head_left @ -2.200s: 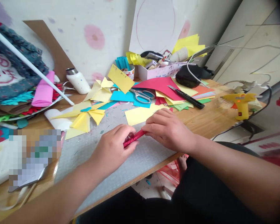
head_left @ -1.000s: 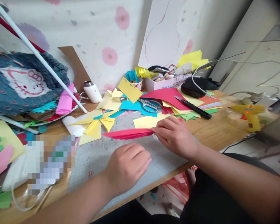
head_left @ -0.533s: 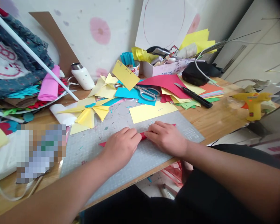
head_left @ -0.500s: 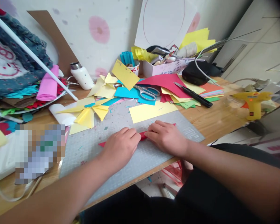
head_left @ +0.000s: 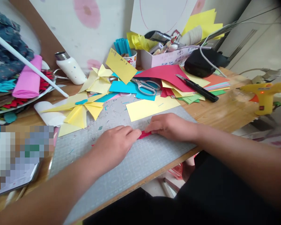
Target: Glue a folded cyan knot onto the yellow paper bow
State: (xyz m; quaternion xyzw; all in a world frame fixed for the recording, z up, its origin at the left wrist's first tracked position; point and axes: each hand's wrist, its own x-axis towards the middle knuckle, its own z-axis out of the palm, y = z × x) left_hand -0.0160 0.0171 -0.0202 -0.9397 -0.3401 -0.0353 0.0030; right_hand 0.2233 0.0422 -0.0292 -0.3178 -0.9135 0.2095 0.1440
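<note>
A narrow strip of red paper (head_left: 144, 134), with what look like fold lines, lies low over the grey cutting mat (head_left: 140, 165). My left hand (head_left: 118, 142) is closed on its left part, fingers curled over the edge. On the right part my right hand (head_left: 168, 126) is closed too, thumb and fingers pinching it. Only a short stretch of red shows between the hands; the rest is hidden under them. Just beyond my fingers rests a pale yellow paper rectangle (head_left: 150, 107).
Scissors (head_left: 146, 87) and a black utility knife (head_left: 201, 89) lie among coloured paper sheets behind the mat. Folded yellow paper shapes (head_left: 78, 112) and a white bottle (head_left: 72, 68) are at left. A yellow hot glue gun (head_left: 264, 95) stands at the right, its light lit.
The red paper between my hands now shows several narrow ridges instead of one smooth band, and its pointed right end no longer shows. The camera view has shifted slightly.
</note>
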